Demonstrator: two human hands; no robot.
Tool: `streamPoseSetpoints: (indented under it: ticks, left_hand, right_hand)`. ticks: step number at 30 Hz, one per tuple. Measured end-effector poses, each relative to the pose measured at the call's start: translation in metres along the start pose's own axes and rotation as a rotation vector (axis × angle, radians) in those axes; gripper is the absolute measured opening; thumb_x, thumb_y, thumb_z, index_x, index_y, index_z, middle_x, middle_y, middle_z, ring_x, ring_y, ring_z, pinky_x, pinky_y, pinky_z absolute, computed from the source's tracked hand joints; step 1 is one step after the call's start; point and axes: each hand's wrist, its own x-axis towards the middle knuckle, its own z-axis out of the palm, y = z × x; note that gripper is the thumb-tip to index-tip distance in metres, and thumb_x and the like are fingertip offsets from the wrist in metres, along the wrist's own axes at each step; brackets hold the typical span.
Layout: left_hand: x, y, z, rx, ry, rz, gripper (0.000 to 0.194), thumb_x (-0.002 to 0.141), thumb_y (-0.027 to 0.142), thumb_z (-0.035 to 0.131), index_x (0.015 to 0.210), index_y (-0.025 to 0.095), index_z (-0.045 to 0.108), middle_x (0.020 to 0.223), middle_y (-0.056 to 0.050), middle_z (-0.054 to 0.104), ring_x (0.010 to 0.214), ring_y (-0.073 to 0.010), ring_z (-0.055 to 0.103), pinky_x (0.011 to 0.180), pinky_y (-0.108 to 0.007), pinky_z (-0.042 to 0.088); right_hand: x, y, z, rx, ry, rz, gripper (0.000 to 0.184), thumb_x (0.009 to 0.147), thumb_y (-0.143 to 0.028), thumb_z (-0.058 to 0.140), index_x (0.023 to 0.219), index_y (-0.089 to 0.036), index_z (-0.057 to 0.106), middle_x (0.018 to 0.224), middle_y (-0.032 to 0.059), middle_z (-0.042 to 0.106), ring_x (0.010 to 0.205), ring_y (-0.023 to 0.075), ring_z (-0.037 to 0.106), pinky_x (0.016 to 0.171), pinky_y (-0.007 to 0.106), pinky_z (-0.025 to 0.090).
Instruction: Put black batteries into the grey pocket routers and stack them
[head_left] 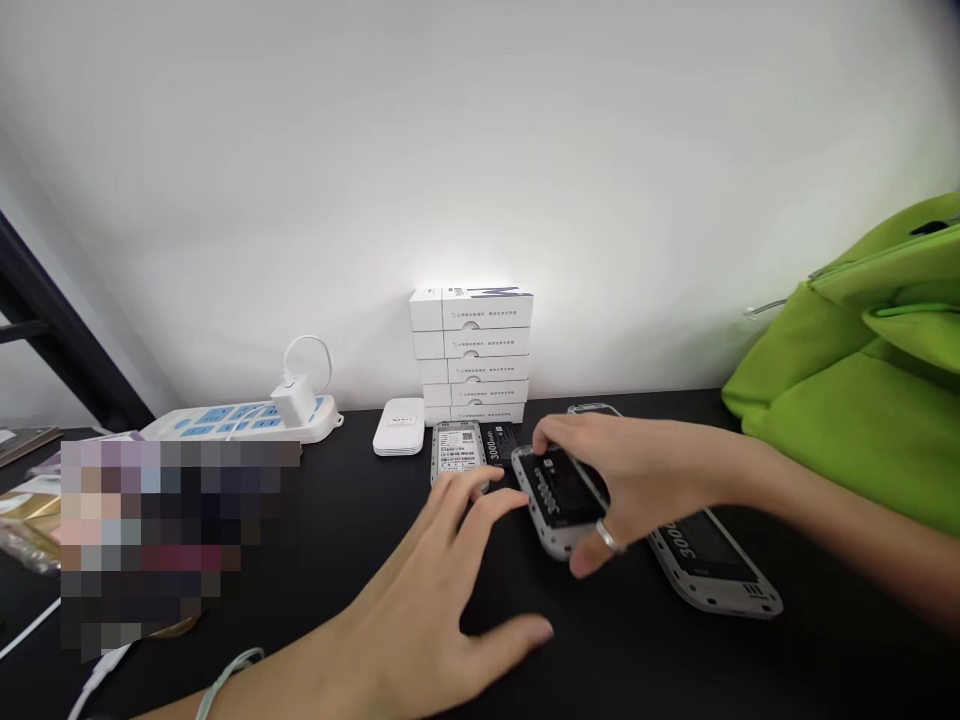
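My right hand (637,465), with a ring on it, grips a white handheld device (550,535), fingers at its far end and thumb by its near side. Its back cover is off, and a black battery marked 3000 (555,490) sits in it. My left hand (442,580) is open with fingers spread; one fingertip is close to the device's left edge, and I cannot tell whether it touches. Beyond the left fingertips lies another white device (457,445) with a label showing. Beside that rests a loose black battery (499,440). Under my right wrist, another battery-filled device (712,560) is partly covered.
A stack of white boxes (472,370) stands against the wall, with a closed white device (399,427) to its left. Further left are a power strip (322,425) with a white charger (292,402) and a blurred-out patch. A green bag (847,400) fills the right.
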Motion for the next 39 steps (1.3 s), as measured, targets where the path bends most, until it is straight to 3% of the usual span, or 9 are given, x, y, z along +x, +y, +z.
streamPoseSetpoints:
  ticks: [5,10,15,20,23,26,29,32,39]
  left_hand:
    - [-0.005,0.001,0.008,-0.201,-0.052,-0.06,0.108,0.061,0.058,0.082,0.144,0.035,0.018,0.142,-0.013,0.036,0.12,-0.0386,0.05,0.097,-0.059,0.048]
    - [-0.005,0.002,0.007,-0.246,-0.038,-0.133,0.101,0.06,0.051,0.083,0.139,0.035,0.021,0.123,-0.009,0.046,0.104,-0.0323,0.058,0.081,-0.049,0.057]
    - [0.002,-0.004,0.004,-0.263,0.123,-0.043,0.099,0.058,0.033,0.085,0.131,0.034,0.018,0.124,-0.008,0.044,0.109,-0.0299,0.055,0.088,-0.047,0.054]
    - [0.012,-0.018,0.0,-0.224,0.268,-0.151,0.094,0.063,0.035,0.084,0.131,0.032,0.019,0.126,-0.008,0.043,0.109,-0.0263,0.054,0.093,-0.046,0.051]
    - [0.015,-0.022,-0.002,-0.166,0.338,-0.221,0.089,0.067,0.039,0.081,0.132,0.033,0.02,0.134,-0.009,0.036,0.113,-0.0271,0.05,0.096,-0.048,0.049]
    - [0.017,-0.024,-0.004,-0.13,0.303,-0.346,0.085,0.074,0.045,0.075,0.137,0.034,0.018,0.139,-0.01,0.034,0.122,-0.0305,0.044,0.101,-0.053,0.043]
    - [0.018,-0.026,-0.005,-0.12,0.242,-0.411,0.077,0.083,0.045,0.066,0.142,0.037,0.018,0.14,-0.009,0.035,0.13,-0.0322,0.038,0.105,-0.056,0.039]
    - [0.019,-0.03,-0.004,-0.118,0.238,-0.41,0.061,0.09,0.042,0.058,0.142,0.037,0.026,0.138,-0.008,0.04,0.131,-0.0315,0.039,0.106,-0.056,0.038]
    - [0.021,-0.038,-0.002,-0.109,0.226,-0.43,0.057,0.093,0.043,0.053,0.145,0.035,0.029,0.141,-0.009,0.043,0.132,-0.0313,0.041,0.105,-0.053,0.04]
  right_hand:
    - [-0.01,-0.034,0.021,0.073,-0.087,-0.067,0.07,0.049,-0.063,0.081,0.097,-0.018,0.056,0.095,0.0035,0.057,0.086,0.0273,0.06,0.065,0.035,0.048]
    - [-0.004,-0.038,0.038,0.278,-0.056,-0.058,0.042,0.076,-0.058,0.067,0.088,-0.022,0.048,0.095,0.0005,0.051,0.082,0.0195,0.055,0.067,0.032,0.045]
    - [0.002,-0.035,0.03,0.404,0.148,-0.148,0.048,0.069,-0.044,0.078,0.08,-0.025,0.036,0.1,0.0005,0.048,0.088,0.02,0.048,0.072,0.032,0.045]
    - [0.013,-0.023,0.022,0.906,0.037,-0.301,0.036,0.083,-0.023,0.067,0.102,-0.03,0.036,0.087,-0.0041,0.059,0.079,0.017,0.059,0.073,0.034,0.049]
    - [0.027,-0.006,0.028,1.081,0.274,-0.189,0.035,0.079,-0.03,0.073,0.097,-0.028,0.043,0.076,-0.0055,0.059,0.074,0.0163,0.059,0.071,0.033,0.048]
    - [0.039,0.01,0.035,0.977,0.43,0.047,0.024,0.076,-0.038,0.074,0.084,-0.024,0.056,0.082,-0.0004,0.061,0.078,0.017,0.058,0.074,0.034,0.047]
    - [0.044,0.021,0.041,0.9,0.278,0.165,0.03,0.077,-0.041,0.072,0.097,-0.021,0.062,0.09,0.0036,0.062,0.078,0.0179,0.059,0.079,0.037,0.048]
    - [0.047,0.026,0.045,0.799,0.185,0.117,0.046,0.075,-0.044,0.073,0.112,-0.02,0.06,0.084,0.0009,0.057,0.08,0.0183,0.057,0.077,0.035,0.047]
    - [0.054,0.032,0.058,0.343,0.251,-0.008,0.057,0.087,-0.058,0.052,0.132,-0.023,0.057,0.089,0.0038,0.052,0.076,0.02,0.052,0.07,0.036,0.045]
